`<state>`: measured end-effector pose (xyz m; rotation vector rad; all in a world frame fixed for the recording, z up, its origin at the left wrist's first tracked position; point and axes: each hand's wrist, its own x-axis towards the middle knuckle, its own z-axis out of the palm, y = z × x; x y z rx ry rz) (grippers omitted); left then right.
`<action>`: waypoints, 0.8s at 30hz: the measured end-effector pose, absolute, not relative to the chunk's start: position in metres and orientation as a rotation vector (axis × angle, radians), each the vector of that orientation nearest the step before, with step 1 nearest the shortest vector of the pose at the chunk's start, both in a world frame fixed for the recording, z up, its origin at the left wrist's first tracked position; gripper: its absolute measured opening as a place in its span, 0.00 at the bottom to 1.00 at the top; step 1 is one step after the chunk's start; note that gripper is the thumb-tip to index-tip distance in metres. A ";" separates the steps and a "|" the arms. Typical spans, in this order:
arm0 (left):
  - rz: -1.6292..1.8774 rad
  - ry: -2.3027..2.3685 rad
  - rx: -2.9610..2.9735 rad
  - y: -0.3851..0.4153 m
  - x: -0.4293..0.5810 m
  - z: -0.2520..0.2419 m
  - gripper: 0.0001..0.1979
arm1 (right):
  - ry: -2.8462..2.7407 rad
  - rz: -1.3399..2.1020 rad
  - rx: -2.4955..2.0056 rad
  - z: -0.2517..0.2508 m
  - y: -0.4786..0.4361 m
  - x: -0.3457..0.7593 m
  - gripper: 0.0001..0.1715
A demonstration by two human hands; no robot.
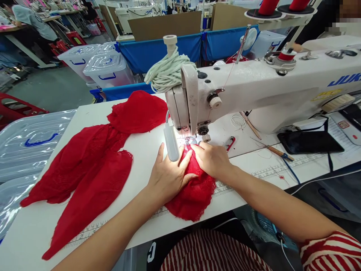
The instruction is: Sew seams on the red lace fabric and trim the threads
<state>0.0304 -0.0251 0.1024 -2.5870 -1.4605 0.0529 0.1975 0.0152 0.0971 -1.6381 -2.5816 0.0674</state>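
A red lace fabric piece [194,199] lies under the presser foot [188,140] of a white sewing machine [251,90] and spreads toward the table's front edge. My left hand [168,175] rests on its left side, fingers spread and thumb stretched across the cloth. From the right, my right hand [211,158] presses the fabric close to the foot, its fingers bent and together; their tips are partly hidden. A small grey lamp [171,143] hangs just above my left fingers. More red lace pieces [93,165] are spread over the table to the left.
Scissors with a red handle [229,143], a wooden-handled tool [278,151] and a black phone [310,142] lie right of my hands. A printed ruler [262,173] runs along the table [146,158]. Plastic boxes [108,71] stand beyond it. A person [35,24] is at far left.
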 end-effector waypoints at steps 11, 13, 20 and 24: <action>0.094 -1.451 -2.591 -0.024 0.031 0.105 0.31 | -2.579 0.092 -1.660 0.099 0.015 0.197 0.19; 0.096 -1.451 -2.589 -0.025 0.031 0.105 0.32 | -2.575 0.101 -1.663 0.099 0.015 0.196 0.19; 0.049 -1.473 -2.597 -0.025 0.031 0.103 0.30 | -2.581 0.095 -1.654 0.097 0.016 0.197 0.21; 0.021 -1.471 -2.601 -0.024 0.031 0.103 0.30 | -2.576 0.103 -1.642 0.099 0.016 0.197 0.21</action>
